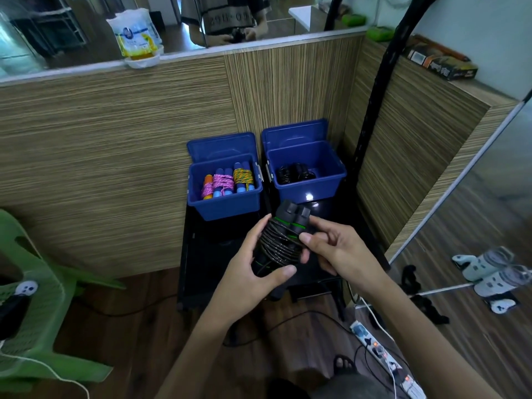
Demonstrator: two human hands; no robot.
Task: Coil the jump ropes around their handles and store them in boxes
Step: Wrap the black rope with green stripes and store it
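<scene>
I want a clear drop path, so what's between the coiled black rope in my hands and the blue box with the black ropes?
In the head view, only bare glossy black table top separates the coiled black rope from the right blue box.

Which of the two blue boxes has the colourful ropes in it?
The left box: it holds coiled pink and yellow ropes on blue and orange handles. The right box holds only black ropes.

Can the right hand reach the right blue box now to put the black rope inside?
Probably yes: the right blue box stands open just beyond the right hand, nothing between; both hands grip the black rope.
</scene>
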